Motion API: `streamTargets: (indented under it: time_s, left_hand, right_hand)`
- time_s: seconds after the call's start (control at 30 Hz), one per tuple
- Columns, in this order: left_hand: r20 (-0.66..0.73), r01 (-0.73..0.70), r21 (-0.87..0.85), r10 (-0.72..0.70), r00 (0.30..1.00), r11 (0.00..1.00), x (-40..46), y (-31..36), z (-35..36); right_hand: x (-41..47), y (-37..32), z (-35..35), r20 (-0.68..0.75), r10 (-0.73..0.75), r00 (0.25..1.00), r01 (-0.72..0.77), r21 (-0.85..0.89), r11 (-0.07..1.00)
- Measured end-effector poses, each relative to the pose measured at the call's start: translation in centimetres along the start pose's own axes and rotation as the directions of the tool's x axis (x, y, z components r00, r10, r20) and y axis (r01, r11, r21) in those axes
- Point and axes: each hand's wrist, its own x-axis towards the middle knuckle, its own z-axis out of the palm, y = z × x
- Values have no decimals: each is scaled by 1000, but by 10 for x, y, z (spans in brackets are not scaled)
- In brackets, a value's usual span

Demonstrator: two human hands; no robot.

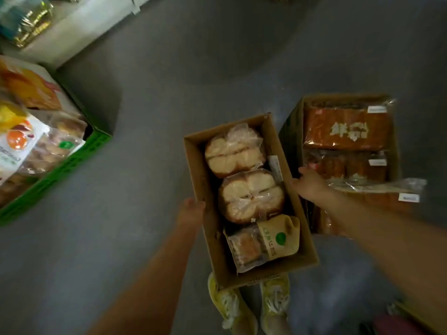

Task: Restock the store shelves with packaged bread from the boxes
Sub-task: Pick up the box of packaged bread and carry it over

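I hold an open cardboard box (205,189) in front of me, above my feet. My left hand (191,210) grips its left wall and my right hand (308,183) grips its right wall. Inside lie two round bread loaves in clear wrap (233,151) (250,195) and a smaller bread pack with a tan label (263,241). To the right, a second cardboard box (294,122) on the floor holds brown packaged loaves (348,129) stacked in clear bags.
A green plastic crate (72,163) full of packaged baked goods stands at the left. A white shelf base (79,27) with shiny packets runs along the top left. Grey floor (193,68) spreads between them. My yellow shoes (229,308) show under the box.
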Motion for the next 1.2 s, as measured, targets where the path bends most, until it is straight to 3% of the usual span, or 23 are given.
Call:
streamTargets:
  time_s: [0.13, 0.2, 0.43, 0.73, 1.0, 1.2]
  left_hand:
    - [17, -42, 82, 40, 999, 996, 25, -20, 21]
    - [-8, -81, 205, 84, 996, 975, 35, -31, 27]
    - [-19, -190, 561, 242, 970, 806, 56, -40, 23]
    - [-46, -201, 530, 264, 963, 824, 29, -26, -15]
    - [-46, -191, 510, 248, 968, 839, -71, 0, -104]
    - [-127, -172, 473, 260, 957, 864, -152, 15, -182]
  right_hand:
    - [23, 15, 15, 24, 5, 1000, -4, -42, 999]
    - [32, 27, 24, 60, 1, 998, 2, -62, 998]
    - [40, 36, 35, -3, -51, 999, 49, -231, 972]
    - [-3, 3, 11, -39, -99, 994, 84, -294, 952]
    - [-104, -62, -36, -1, -175, 985, 161, -377, 912]
    - [-192, -124, -68, 13, -255, 967, 233, -447, 864]
